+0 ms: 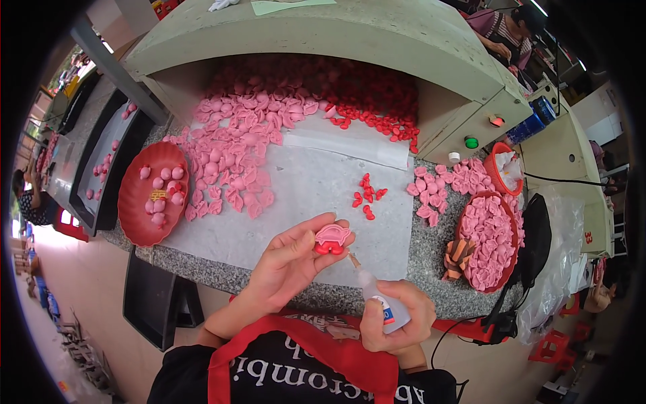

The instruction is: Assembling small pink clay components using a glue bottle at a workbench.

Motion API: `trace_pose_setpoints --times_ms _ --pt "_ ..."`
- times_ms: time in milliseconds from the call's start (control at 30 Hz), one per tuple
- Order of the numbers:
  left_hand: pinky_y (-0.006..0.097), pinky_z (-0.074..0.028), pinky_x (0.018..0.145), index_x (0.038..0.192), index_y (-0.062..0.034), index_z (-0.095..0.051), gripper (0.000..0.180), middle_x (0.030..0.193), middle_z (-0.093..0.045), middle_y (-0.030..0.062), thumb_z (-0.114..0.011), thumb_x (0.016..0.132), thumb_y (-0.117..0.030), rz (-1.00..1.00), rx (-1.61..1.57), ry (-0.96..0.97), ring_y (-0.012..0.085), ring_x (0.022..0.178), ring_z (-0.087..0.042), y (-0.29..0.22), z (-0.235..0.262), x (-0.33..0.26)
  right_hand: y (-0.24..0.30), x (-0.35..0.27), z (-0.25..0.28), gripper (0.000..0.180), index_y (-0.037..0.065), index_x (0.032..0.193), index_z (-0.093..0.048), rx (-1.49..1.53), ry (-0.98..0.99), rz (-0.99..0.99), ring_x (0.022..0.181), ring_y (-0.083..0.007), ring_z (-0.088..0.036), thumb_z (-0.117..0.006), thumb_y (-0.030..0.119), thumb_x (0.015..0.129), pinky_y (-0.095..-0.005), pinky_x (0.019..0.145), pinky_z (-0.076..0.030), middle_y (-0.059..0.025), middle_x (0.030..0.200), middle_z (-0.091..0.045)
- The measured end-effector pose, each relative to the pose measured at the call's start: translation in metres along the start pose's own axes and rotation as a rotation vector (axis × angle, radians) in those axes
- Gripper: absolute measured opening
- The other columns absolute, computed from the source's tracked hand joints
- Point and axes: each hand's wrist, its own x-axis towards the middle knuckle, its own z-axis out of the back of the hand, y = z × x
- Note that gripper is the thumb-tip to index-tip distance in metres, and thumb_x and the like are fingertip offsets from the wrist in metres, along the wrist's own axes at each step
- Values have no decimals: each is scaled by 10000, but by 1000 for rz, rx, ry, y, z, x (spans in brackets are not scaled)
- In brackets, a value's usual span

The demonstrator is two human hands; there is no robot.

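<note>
My left hand (286, 259) pinches a small moulded piece (333, 236), pink on top and glossy red below, between thumb and fingers. In my right hand (412, 311) is a clear squeeze bottle (371, 288) with a thin nozzle, tilted up to the left. Its nozzle tip (352, 256) is close to the lower right of the piece; whether they touch I cannot tell. Just beyond my hands, several loose red pieces (367, 195) lie on the pale sheet (316, 185) covering the worktop.
Pink pieces (249, 121) and red pieces (377, 101) heap under a pale green cabinet (323, 40). Left stands a red dish (138, 232) of round pink pieces. Right are a heaped basket (488, 246) and a small red tub (496, 168). Another person (508, 40) sits far right.
</note>
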Motion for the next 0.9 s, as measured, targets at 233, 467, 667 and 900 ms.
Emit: trace_pose_setpoints --times_ms 233,467,667,900 --pt "389 -395 947 1209 8 -421 393 1221 -443 173 -501 864 -162 11 1 -8 305 1140 -443 0 0 1 1 3 -2 260 5 818 -573 11 53 34 387 -155 -478 -632 46 569 -233 378 -384 -60 547 -533" --pt "388 -398 945 1209 13 -420 386 1220 -444 174 -491 868 -154 6 6 -7 304 1136 -446 -1 2 -1 2 4 -6 259 3 819 -573 2 67 33 391 -162 -488 -636 49 572 -235 382 -395 -66 566 -547" --pt "395 -393 951 1207 16 -421 384 1218 -445 175 -489 868 -152 1 6 -5 305 1134 -448 0 2 -1 7 1 -1 273 -18 850 -553 -25 137 -41 518 -211 -579 -598 46 589 -283 504 -474 -107 694 -601" --pt "398 -395 949 1217 17 -401 395 1215 -443 180 -488 868 -144 8 -6 -22 313 1134 -444 2 0 3 -5 -7 4 278 -40 884 -546 -16 -24 8 478 -196 -552 -593 55 627 -261 462 -449 -127 727 -590"
